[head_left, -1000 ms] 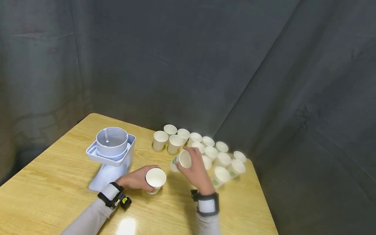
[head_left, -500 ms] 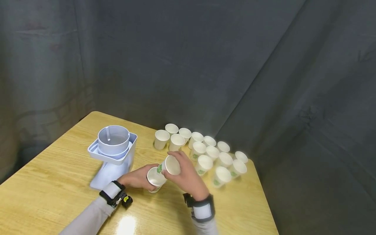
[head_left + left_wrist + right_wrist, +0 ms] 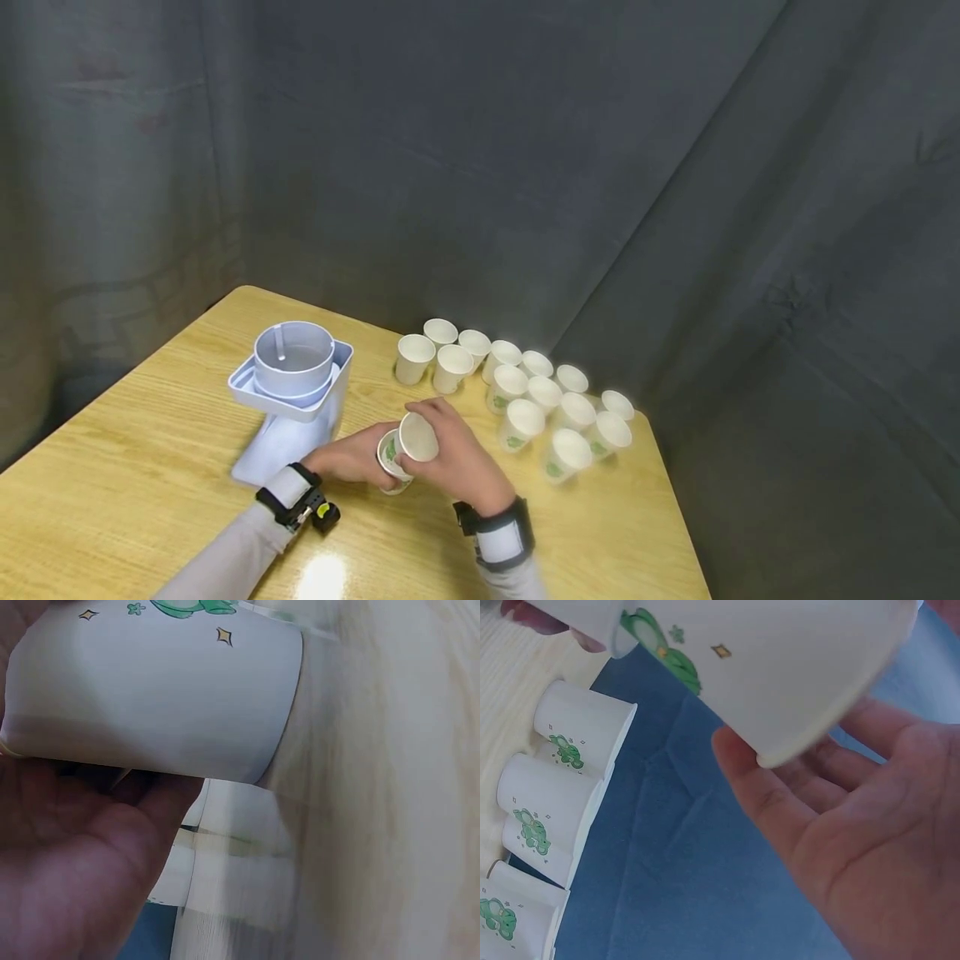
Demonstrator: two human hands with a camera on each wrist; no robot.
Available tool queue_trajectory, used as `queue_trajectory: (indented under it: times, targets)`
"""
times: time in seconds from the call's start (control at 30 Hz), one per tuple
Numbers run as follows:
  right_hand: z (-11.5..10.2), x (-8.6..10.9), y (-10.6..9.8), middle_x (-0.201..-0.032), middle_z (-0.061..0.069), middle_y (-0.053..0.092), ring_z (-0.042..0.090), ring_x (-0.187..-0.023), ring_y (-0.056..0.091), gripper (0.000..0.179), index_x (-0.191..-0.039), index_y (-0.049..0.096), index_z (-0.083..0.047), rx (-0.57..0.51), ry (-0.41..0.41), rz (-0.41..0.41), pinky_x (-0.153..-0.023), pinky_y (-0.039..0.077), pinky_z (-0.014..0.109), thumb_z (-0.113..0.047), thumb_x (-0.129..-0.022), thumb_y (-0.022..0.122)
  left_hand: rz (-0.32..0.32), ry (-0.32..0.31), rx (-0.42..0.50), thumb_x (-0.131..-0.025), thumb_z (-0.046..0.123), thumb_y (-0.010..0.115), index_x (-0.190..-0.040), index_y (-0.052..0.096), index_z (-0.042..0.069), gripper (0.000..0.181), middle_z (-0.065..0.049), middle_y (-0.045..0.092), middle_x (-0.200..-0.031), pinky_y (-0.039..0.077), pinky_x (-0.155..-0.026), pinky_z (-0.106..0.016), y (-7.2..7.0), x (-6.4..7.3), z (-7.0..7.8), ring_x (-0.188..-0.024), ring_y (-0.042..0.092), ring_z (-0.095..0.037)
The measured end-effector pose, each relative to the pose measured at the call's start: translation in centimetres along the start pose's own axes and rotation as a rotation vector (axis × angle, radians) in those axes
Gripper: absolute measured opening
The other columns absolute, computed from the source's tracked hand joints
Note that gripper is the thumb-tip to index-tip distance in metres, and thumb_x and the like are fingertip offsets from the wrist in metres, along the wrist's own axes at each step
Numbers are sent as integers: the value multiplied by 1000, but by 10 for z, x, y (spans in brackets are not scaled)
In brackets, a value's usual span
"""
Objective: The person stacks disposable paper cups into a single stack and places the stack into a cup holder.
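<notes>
My left hand (image 3: 347,457) grips a white paper cup (image 3: 150,697) by its side, mouth up and close over the table. In my right hand (image 3: 463,468) is a second paper cup (image 3: 787,667) with a green cartoon print, pinched near its rim between thumb and fingers. That cup is tilted, and its base end dips into the mouth of the left cup (image 3: 585,619). The right fingertips (image 3: 735,750) lie along the rim in the right wrist view. Part of the left cup's opening is hidden behind the right one.
Several paper cups (image 3: 525,423) stand upright in loose rows at the back and right of the wooden table (image 3: 615,533). Left of my hands is a pale blue-white appliance (image 3: 288,425) with a round bowl (image 3: 294,379) on top. Dark curtains (image 3: 450,167) hang behind the table.
My right hand has carried its cup left from beside the standing cups, bringing its base end into the left cup's mouth. My left hand has stayed nearly still.
</notes>
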State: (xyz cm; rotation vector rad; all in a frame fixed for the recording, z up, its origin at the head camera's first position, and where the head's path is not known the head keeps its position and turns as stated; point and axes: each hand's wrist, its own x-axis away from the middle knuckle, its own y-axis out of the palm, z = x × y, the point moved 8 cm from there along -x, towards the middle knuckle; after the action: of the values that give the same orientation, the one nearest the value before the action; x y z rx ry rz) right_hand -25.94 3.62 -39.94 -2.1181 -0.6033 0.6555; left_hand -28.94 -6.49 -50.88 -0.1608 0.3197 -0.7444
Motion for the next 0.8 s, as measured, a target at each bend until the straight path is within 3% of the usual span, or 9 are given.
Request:
queue_trajectory:
  times: [0.33, 0.57, 0.8]
  targets:
    - [3, -2, 11, -129, 9, 51, 22, -119, 45, 65, -139, 61, -7, 117, 12, -21, -92, 49, 29, -28, -82, 83, 12, -54, -64, -72, 9, 82, -142, 48, 5, 78, -12, 62, -128, 43, -101, -32, -2, -1, -6, -115, 57, -24]
    - [2, -4, 15, -127, 8, 54, 22, -117, 45, 62, -136, 62, -7, 98, 6, -23, -92, 48, 30, -26, -81, 84, 7, -58, -76, -72, 10, 83, -143, 47, 6, 80, -12, 59, -133, 41, -104, -38, -4, 2, -4, -119, 53, -27]
    - [7, -6, 23, -128, 7, 54, 20, -118, 47, 62, -133, 63, -6, 104, 24, -41, -95, 48, 30, -26, -79, 87, -2, -40, -83, -75, 11, 82, -142, 48, 7, 75, -15, 59, -133, 41, -104, -37, -4, 3, -2, -119, 54, -29]
